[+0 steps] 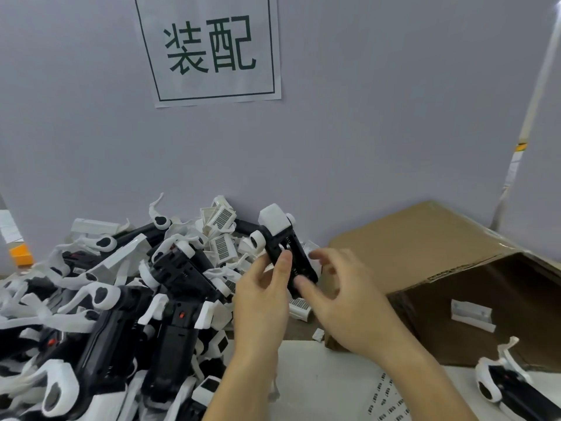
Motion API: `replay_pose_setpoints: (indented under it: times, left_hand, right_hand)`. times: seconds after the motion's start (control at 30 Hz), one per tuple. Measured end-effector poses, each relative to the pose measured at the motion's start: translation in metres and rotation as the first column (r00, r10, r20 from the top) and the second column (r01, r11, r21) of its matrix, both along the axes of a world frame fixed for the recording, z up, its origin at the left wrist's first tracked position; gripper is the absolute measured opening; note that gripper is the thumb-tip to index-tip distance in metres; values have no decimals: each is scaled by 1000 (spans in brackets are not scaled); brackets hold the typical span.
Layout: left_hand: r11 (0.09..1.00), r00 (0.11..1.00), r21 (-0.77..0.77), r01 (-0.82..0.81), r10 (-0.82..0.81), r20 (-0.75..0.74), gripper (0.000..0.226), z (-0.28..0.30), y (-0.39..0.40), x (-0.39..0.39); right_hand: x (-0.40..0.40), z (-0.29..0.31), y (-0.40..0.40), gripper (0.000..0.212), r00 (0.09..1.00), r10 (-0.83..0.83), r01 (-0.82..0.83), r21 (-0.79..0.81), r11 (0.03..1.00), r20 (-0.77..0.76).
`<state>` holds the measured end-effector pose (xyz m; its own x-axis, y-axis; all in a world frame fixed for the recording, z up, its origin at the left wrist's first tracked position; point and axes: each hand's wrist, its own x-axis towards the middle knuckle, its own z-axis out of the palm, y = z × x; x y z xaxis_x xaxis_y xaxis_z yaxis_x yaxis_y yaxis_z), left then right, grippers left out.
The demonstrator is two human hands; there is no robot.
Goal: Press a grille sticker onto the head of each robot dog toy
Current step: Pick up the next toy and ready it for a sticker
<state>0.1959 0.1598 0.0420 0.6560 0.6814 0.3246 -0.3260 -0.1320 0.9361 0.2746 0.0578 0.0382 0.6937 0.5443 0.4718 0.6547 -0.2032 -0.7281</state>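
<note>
My left hand [262,299] grips the black body of a robot dog toy [280,241] and holds it up above the pile, its white head pointing away from me. My right hand [343,296] hovers just right of the toy with fingers spread and slightly blurred, fingertips close to the black body. I cannot make out a sticker on its fingers. A sticker sheet [385,399] with small dark grille stickers lies on the white table at the bottom. A large pile of black and white robot dog toys [121,299] fills the left.
An open cardboard box [455,287] stands on the right with a white part inside. Another robot dog [504,387] lies at its front right corner. A grey partition wall with a printed sign [209,47] closes off the back.
</note>
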Motion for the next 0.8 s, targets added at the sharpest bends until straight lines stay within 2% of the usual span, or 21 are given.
replay_pose_setpoints:
  times: [0.1,0.23,0.33,0.43,0.53,0.8]
  left_hand:
    - [1000,1000,-16,4,-4,6,25,1,-3,2]
    - [996,1000,-82,18,-19,-14,23,1,-5,4]
    - [990,999,-136,34,-38,-24,20,4,-7,5]
    - [981,997,-191,31,-44,-62,17,5,-9,6]
    - [968,997,-246,42,-57,-52,19,6,-10,5]
    - [975,995,-215,62,-77,-58,16,8,-11,5]
  right_hand:
    - [-7,0,3,32,994,78,-74,-50,996,77]
    - [-10,4,1,39,992,114,-111,-48,993,58]
    - [-11,4,1,46,994,54,-45,-98,994,93]
    - [-14,5,2,43,981,-46,72,-138,988,186]
    - [-16,5,4,45,966,-64,108,-163,981,252]
    - [-12,7,-1,43,953,-71,129,-182,975,294]
